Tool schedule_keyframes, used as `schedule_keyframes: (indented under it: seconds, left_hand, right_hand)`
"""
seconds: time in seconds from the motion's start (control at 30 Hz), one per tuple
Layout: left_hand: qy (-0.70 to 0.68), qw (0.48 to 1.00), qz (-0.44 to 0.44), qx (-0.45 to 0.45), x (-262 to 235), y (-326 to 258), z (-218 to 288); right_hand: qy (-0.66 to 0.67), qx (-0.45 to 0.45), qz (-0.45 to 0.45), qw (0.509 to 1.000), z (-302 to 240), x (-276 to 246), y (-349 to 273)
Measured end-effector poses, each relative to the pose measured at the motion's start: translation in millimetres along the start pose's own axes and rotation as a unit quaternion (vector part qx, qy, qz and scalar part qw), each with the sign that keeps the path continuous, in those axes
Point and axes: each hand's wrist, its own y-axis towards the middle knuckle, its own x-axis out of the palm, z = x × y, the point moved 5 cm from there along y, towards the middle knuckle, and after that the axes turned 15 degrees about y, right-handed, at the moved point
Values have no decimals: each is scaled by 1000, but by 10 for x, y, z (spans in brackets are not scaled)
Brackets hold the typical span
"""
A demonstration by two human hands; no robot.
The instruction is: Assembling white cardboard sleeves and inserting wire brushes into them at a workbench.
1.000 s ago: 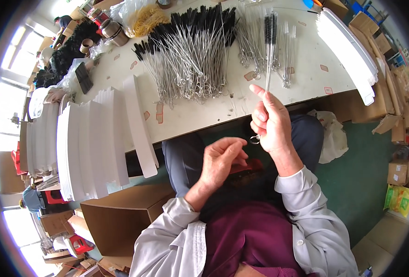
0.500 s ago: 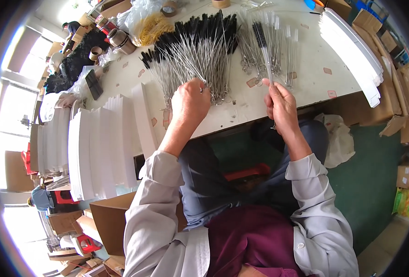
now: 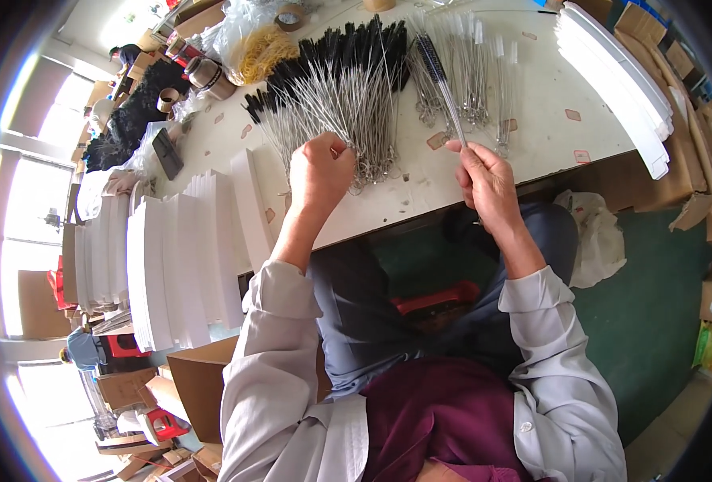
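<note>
A big heap of wire-handled straw brushes (image 3: 344,88) with black bristles lies on the white table, bristles away from me and looped ends toward me. At its near edge is my left hand (image 3: 320,170), fingers pinched against the looped ends; what is between them is hidden. My right hand (image 3: 488,177) grips a straw brush (image 3: 436,68) by its wire handle, black bristles pointing up and away. It may be more than one brush held together. Beyond that hand lie several brushes (image 3: 472,72) in clear sleeves, in small groups.
White folded card strips (image 3: 183,257) stand stacked at the table's left, with more strips (image 3: 613,84) at the right. Yellow rubber bands (image 3: 266,55), a tape roll (image 3: 290,16) and a metal flask (image 3: 210,74) sit at the back left. An open carton (image 3: 203,386) is below.
My left hand has drawn slightly left and toward me along the heap's near edge. The brush in my right hand has tilted leftward.
</note>
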Motion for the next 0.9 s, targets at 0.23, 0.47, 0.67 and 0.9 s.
schedule_keyframes:
  seconds: [0.23,0.47,0.67,0.9]
  left_hand:
    - [-104,986,115,64,-555,-33,-12]
    - [-379,908,131,123,-1280,352,-125]
    - [-447,873,163,104,-1784,480,-288]
    - [-391,893,195,110,-1727,345,-207]
  right_hand:
    - [8,32,5,999,1,93,-25]
    - [68,36,-52,996,139,180,50]
    - [53,33,-36,997,111,159,62]
    - [89,37,-24,995,83,178,17]
